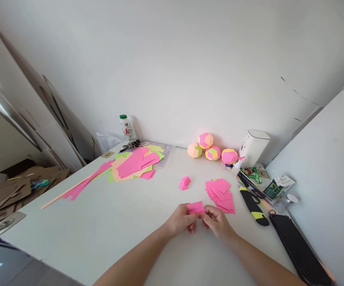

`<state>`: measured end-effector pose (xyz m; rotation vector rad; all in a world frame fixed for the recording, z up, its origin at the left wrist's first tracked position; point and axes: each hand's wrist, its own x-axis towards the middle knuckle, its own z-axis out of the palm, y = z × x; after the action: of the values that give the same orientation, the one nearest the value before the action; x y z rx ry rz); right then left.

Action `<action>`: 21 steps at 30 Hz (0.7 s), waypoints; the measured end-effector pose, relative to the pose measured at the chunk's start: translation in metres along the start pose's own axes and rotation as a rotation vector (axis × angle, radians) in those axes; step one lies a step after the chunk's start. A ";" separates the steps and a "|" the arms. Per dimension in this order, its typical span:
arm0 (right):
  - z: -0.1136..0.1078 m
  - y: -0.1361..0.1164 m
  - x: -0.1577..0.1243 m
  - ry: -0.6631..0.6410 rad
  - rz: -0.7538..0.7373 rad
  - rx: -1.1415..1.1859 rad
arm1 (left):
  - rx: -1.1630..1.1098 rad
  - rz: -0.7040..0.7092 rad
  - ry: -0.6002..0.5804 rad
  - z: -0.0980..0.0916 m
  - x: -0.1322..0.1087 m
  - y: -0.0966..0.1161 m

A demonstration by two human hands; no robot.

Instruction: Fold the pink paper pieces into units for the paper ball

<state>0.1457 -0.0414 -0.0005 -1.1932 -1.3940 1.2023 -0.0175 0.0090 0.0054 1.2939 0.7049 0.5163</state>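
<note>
A small pink paper piece (196, 207) is pinched between both my hands just above the white table (106, 226). My left hand (181, 220) grips its left edge with closed fingers. My right hand (216, 221) grips its right edge, fingers also closed. Just beyond my right hand lies a loose stack of pink paper squares (221, 194). A small folded pink paper unit (184, 182) sits a little farther back.
Several pink, orange and green paper balls (212, 151) stand by the wall. A pile of coloured paper sheets and strips (133, 163) lies at the left. Bottle (127, 128), white box (254, 147), scissors (252, 200) and a black case (299, 250) line the back and right.
</note>
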 end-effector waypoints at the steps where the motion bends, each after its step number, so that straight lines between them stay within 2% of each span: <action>1: 0.000 -0.001 0.000 0.011 -0.009 0.010 | -0.001 0.001 -0.006 0.000 0.000 0.000; 4: -0.001 -0.006 0.001 0.064 -0.012 0.053 | -0.059 0.000 -0.012 0.000 -0.001 0.003; 9: -0.002 -0.005 0.001 0.162 0.000 0.146 | -0.172 -0.032 0.061 0.000 -0.001 0.008; 13: -0.003 -0.001 0.002 0.220 0.040 0.192 | -0.180 -0.040 0.050 -0.001 -0.002 0.010; 16: -0.004 -0.001 0.002 0.211 0.044 0.194 | -0.161 -0.030 0.018 0.000 -0.003 0.010; 21: -0.003 -0.003 0.001 0.121 0.010 0.108 | -0.089 0.007 0.009 0.002 -0.001 0.005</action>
<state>0.1483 -0.0403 0.0030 -1.1790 -1.2203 1.1773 -0.0167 0.0076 0.0109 1.2114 0.6779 0.5540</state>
